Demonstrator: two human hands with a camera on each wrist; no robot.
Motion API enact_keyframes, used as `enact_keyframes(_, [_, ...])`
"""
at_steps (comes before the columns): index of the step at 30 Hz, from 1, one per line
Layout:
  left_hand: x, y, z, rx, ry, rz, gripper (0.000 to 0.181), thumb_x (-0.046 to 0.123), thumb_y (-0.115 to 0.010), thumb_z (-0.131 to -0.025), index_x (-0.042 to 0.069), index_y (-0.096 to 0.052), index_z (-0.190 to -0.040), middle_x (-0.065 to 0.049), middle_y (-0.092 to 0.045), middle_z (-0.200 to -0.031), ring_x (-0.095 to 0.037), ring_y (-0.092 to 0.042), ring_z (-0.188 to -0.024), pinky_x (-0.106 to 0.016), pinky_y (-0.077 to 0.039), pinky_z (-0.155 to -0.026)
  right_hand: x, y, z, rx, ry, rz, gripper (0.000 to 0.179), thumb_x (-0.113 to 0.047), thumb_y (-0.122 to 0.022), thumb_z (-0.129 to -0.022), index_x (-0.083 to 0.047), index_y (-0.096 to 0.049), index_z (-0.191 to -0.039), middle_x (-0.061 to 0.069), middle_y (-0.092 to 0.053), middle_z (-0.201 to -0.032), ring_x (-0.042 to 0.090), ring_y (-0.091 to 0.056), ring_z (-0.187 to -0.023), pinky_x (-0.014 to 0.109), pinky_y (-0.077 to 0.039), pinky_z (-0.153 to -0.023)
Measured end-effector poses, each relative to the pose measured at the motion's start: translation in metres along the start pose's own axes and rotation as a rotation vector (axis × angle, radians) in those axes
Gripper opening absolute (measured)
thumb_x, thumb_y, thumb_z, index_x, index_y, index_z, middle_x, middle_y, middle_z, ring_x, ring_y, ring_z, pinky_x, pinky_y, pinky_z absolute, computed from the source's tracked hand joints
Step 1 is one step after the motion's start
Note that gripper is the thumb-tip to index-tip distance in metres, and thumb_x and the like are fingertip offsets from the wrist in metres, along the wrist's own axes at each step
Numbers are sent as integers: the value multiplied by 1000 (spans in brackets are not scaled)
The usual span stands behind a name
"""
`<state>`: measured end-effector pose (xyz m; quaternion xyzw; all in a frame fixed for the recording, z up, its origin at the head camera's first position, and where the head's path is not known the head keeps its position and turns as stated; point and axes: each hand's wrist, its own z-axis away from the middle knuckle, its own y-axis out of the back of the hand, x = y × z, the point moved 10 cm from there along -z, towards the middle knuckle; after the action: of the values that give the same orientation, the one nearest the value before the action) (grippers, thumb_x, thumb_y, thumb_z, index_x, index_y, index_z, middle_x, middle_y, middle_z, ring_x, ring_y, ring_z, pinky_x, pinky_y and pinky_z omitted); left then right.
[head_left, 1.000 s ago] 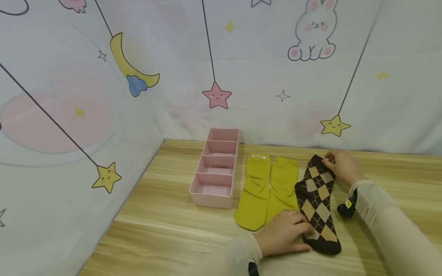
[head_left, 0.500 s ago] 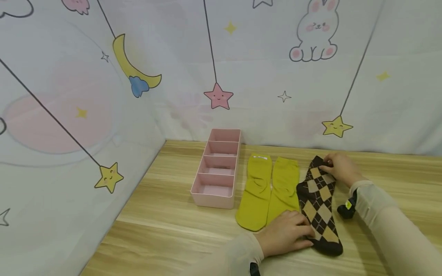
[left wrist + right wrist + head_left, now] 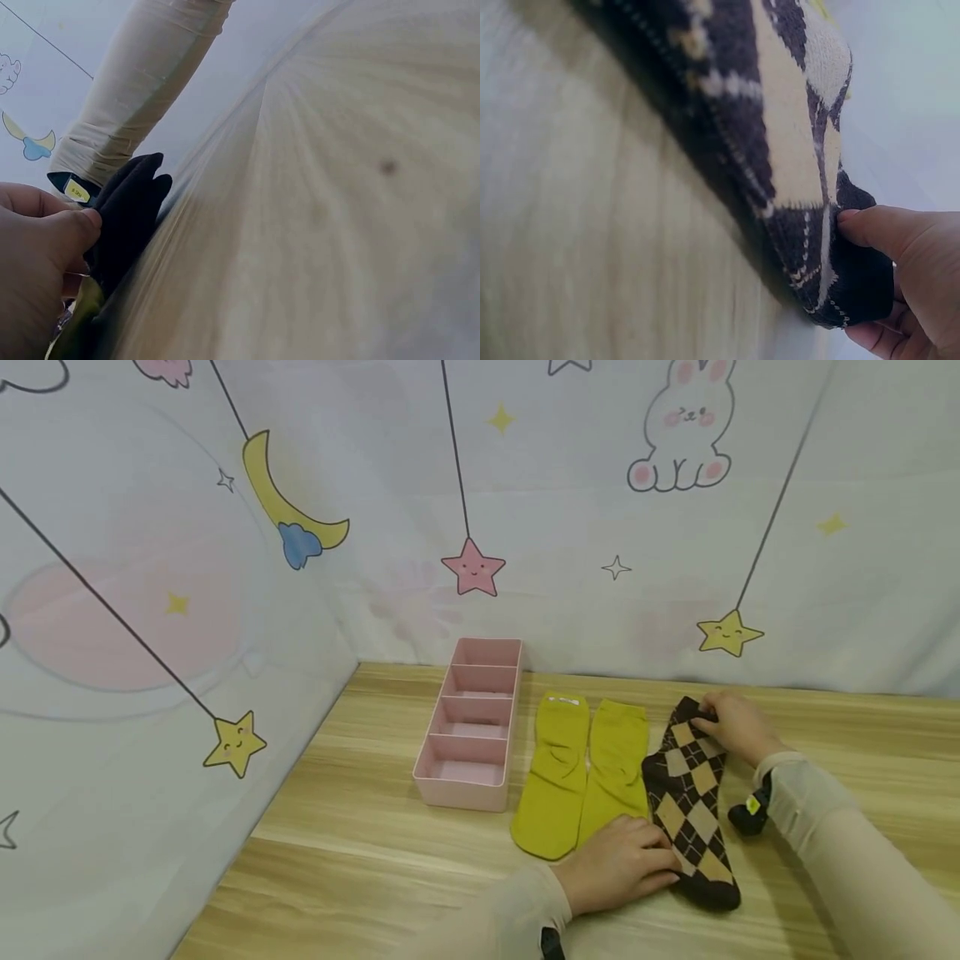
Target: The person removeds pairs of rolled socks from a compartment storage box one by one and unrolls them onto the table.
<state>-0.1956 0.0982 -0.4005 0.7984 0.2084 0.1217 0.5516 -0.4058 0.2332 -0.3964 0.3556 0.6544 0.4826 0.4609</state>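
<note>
A dark brown argyle sock (image 3: 688,793) with tan and beige diamonds lies lengthwise on the wooden table. My right hand (image 3: 742,725) pinches its cuff at the far end; in the right wrist view the thumb (image 3: 881,225) lies on top and the fingers are underneath. At the toe end, my left hand (image 3: 618,864) pinches the sock's near edge between thumb and fingers. The left wrist view shows two dark toe tips (image 3: 133,206) there, one against the other. Left of it, a pair of yellow socks (image 3: 558,777) lies flat side by side, partly behind the left hand.
A pink organizer box (image 3: 459,795) with several compartments stands left of the yellow socks. White cartoon-printed cloth (image 3: 570,610) hangs behind the table and along its left side. The wooden table top (image 3: 360,860) extends to the left and front.
The right thumb has moved slightly inward over the cuff of the argyle sock. Left hand and socks stay almost in place; the whole view shifts a little.
</note>
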Motion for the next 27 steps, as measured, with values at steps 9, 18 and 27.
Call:
enact_keyframes(9, [-1, 13, 1, 115, 9, 79, 14, 30, -61, -94, 25, -71, -102, 12, -64, -100, -1, -58, -95, -13, -42, -92, -1, 9, 4, 17, 2, -51, 16, -15, -61, -93, 1, -60, -93, 14, -62, -79, 21, -54, -66, 37, -43, -58])
enact_keyframes(18, [-2, 20, 2, 194, 3, 92, 9, 24, -67, -90, 21, -72, -96, 10, -66, -94, -1, -59, -89, -13, -45, -86, -10, 27, 8, 93, 22, -37, 20, -16, -60, -94, 2, -62, -101, 24, -66, -96, 34, -63, -80, 49, -49, -70])
enact_keyframes(27, [4, 14, 0, 121, -24, -32, 10, 29, -64, -90, 25, -74, -92, 15, -65, -90, 2, -58, -84, -9, -44, -82, -10, 31, 11, 78, 6, -21, 22, -18, -59, -94, 2, -62, -103, 24, -66, -99, 33, -63, -80, 48, -50, -70])
